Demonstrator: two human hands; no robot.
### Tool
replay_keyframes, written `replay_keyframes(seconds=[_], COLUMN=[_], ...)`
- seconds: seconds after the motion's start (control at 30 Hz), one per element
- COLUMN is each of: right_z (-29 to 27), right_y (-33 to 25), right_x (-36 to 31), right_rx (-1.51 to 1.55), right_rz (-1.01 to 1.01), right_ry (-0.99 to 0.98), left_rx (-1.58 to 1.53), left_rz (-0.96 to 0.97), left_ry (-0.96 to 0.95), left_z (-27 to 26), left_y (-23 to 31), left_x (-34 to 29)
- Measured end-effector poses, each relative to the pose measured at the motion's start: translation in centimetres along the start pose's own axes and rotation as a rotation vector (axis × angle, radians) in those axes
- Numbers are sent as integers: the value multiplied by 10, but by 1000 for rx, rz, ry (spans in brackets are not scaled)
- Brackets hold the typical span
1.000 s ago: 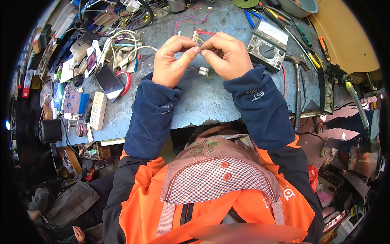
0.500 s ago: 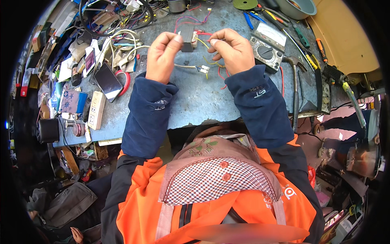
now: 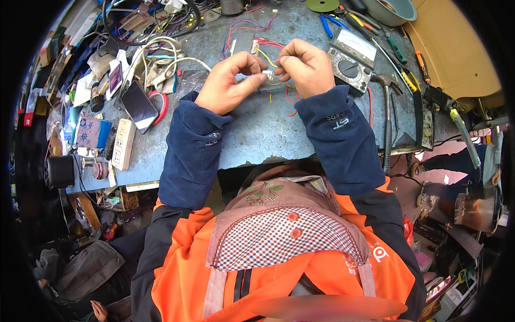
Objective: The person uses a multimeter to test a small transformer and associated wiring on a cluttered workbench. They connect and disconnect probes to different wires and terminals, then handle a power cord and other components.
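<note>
My left hand [image 3: 236, 80] pinches a small white terminal connector [image 3: 270, 74] between thumb and forefinger; the end of the pale cable behind it is hidden by the hand. Close on its right, my right hand [image 3: 303, 67] is closed, fingertips pressed together at the end of a thin yellow wire [image 3: 264, 53]. Whether the wire's tip is inside the connector is too small to tell. Just beyond my left hand stands a grey transformer [image 3: 244, 43], with red wires [image 3: 272, 43] coming out on its right and purple and red leads [image 3: 257, 24] behind it.
An analog multimeter [image 3: 348, 67] lies right of my hands, then a hammer [image 3: 388, 118] and several screwdrivers and pliers. Left are a phone [image 3: 139, 107], red tape roll [image 3: 163, 109], power strip [image 3: 124, 144] and tangled cables [image 3: 161, 48]. Another person's hand [image 3: 99, 310] shows at lower left.
My left hand has moved right and down from beside the transformer and picked up the white connector from the bench. My right hand stays nearly in place, at the yellow wire.
</note>
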State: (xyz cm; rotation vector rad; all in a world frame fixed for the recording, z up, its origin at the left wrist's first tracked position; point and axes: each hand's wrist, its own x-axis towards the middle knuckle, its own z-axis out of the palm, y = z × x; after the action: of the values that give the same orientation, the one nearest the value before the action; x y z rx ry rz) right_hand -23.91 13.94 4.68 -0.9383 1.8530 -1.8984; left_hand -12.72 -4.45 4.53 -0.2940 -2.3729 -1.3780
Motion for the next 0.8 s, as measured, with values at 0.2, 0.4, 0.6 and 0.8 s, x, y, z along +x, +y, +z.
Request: replay_keyframes(seconds=[0.2,0.4,0.6,0.8], right_z=[1,-11,1,4], right_y=[4,6,3,11], right_x=[2,2,2,0], right_rx=[253,199,171,-237], right_rz=[44,71,142,-230], right_ry=[25,71,23,57], left_rx=[-47,293,255,-72], left_rz=[-133,149,71,-209], left_ry=[-17,-189,-72,70], left_z=[-4,3,4,4], left_y=[4,12,2,-1], left_x=[-1,6,-2,1])
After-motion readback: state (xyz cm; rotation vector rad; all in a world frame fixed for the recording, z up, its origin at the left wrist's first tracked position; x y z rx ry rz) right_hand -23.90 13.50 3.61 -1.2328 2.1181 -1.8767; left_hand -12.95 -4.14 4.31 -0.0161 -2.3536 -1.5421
